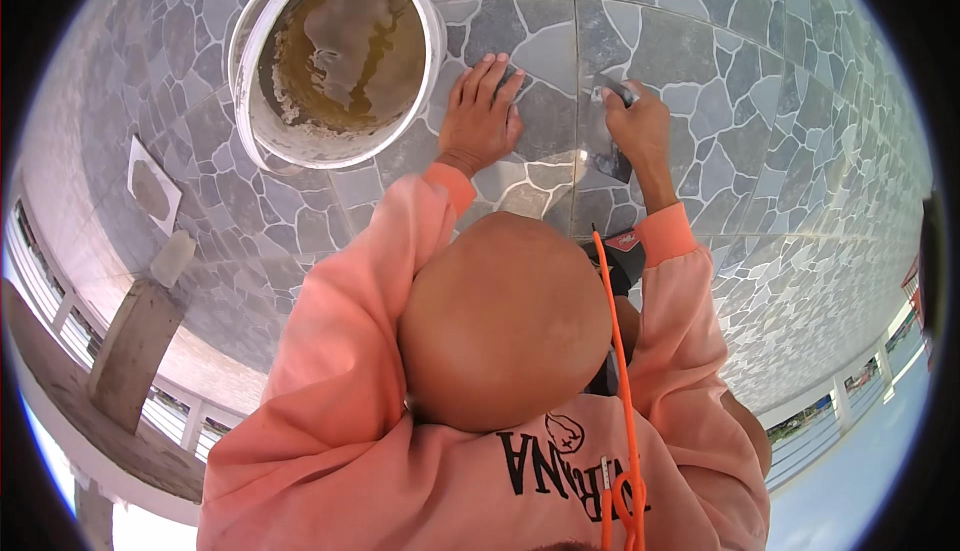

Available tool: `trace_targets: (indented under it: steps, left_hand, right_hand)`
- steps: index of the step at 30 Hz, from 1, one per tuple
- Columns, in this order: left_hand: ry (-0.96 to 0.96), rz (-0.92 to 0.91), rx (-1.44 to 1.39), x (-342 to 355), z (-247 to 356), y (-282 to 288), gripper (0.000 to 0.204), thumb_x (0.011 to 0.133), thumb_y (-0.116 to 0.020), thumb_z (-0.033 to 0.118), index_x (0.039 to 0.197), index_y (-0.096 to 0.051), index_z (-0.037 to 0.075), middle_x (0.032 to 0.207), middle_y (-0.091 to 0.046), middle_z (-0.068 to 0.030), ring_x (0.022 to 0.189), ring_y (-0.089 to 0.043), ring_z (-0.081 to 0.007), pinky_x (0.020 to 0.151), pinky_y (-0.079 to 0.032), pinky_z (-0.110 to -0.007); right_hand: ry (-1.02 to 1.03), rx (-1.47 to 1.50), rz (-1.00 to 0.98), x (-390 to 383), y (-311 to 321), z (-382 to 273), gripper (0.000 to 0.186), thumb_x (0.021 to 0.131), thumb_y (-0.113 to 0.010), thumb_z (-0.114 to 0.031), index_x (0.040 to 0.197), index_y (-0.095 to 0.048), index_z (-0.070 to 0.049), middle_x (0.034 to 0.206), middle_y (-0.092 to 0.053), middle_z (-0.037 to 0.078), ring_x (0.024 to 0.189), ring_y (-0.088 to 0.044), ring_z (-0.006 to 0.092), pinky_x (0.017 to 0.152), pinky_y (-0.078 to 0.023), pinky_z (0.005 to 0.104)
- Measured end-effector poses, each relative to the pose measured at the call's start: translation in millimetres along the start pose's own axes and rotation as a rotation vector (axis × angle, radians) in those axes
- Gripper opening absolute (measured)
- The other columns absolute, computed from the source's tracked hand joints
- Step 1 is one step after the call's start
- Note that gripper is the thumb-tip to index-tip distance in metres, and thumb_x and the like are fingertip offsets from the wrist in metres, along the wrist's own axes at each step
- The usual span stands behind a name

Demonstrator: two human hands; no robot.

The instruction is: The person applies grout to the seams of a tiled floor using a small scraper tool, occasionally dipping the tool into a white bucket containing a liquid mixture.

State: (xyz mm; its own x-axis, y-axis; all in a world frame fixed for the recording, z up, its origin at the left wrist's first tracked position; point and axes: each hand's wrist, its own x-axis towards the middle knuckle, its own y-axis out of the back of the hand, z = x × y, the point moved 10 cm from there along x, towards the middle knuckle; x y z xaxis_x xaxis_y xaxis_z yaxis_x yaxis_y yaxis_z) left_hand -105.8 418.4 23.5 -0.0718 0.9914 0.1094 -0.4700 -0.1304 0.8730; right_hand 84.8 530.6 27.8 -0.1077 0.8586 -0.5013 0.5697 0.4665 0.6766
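Note:
My left hand [482, 116] rests palm down on the stone-patterned floor tiles [545, 61], its fingers stretched out and slightly apart. My right hand [640, 129] is closed round the handle of a flat metal trowel [604, 151], whose blade lies on or just over a straight joint between tiles. The fingers cover most of the handle. To the left of my left hand stands a white bucket [320, 149] with murky brown water [365, 46] in it and pale residue on its inner wall.
My bent knee [505, 321] is close below my hands. An orange cord [622, 381] hangs down my front. At the far left are a white square piece with a grey patch [152, 191], a concrete post [135, 351] and a railing [75, 331].

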Motion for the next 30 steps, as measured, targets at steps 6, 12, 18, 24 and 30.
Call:
trace_targets:
  steps: [6, 12, 18, 24, 30]
  left_hand:
    - [0.008, -0.011, 0.012, -6.6, 3.6, -0.6, 0.058, 0.08, -0.059, 0.016, 0.137, -0.049, 0.016, 0.147, -0.042, -0.0095, 0.139, -0.037, -0.0289, 0.113, -0.029, -0.048]
    - [-0.005, -0.008, 0.002, -1.1, 5.0, -1.7, 0.058, 0.081, -0.06, 0.016, 0.138, -0.048, 0.017, 0.147, -0.042, -0.0096, 0.139, -0.037, -0.0292, 0.112, -0.029, -0.049]
    - [-0.005, 0.0, 0.007, -4.6, 3.5, 0.7, 0.058, 0.08, -0.06, 0.016, 0.138, -0.048, 0.016, 0.147, -0.041, -0.0105, 0.139, -0.036, -0.0292, 0.112, -0.029, -0.049]
    - [-0.007, 0.005, 0.002, -1.8, 4.7, 0.2, 0.059, 0.08, -0.06, 0.015, 0.138, -0.048, 0.015, 0.147, -0.041, -0.0105, 0.139, -0.036, -0.029, 0.113, -0.029, -0.048]
    - [0.002, -0.015, -0.002, -3.6, 3.7, -1.0, 0.059, 0.08, -0.06, 0.015, 0.137, -0.048, 0.015, 0.147, -0.042, -0.0107, 0.139, -0.036, -0.0289, 0.113, -0.029, -0.048]
  right_hand:
    - [0.1, -0.135, -0.049, 11.3, -7.4, -24.9, 0.027, 0.084, -0.065, -0.023, 0.099, -0.07, -0.002, 0.079, -0.069, 0.023, 0.077, -0.067, 0.0422, 0.07, -0.051, 0.0467]
    - [0.117, -0.165, 0.044, 17.7, -3.8, -26.3, 0.03, 0.084, -0.065, -0.026, 0.101, -0.071, -0.003, 0.083, -0.069, 0.024, 0.082, -0.067, 0.0419, 0.074, -0.052, 0.0466]
    - [0.156, -0.11, 0.051, 9.4, -3.5, -12.6, 0.03, 0.083, -0.066, -0.028, 0.1, -0.071, -0.003, 0.082, -0.069, 0.024, 0.081, -0.067, 0.0434, 0.074, -0.052, 0.0473]
    - [0.138, -0.232, 0.015, 42.8, -5.7, -48.3, 0.031, 0.081, -0.066, -0.029, 0.099, -0.072, -0.003, 0.083, -0.07, 0.024, 0.083, -0.068, 0.0414, 0.075, -0.052, 0.0462]
    - [0.06, -0.102, 0.017, 33.5, 7.8, -19.0, 0.042, 0.082, -0.065, -0.031, 0.108, -0.071, 0.001, 0.087, -0.069, 0.026, 0.086, -0.067, 0.0435, 0.078, -0.053, 0.0457]
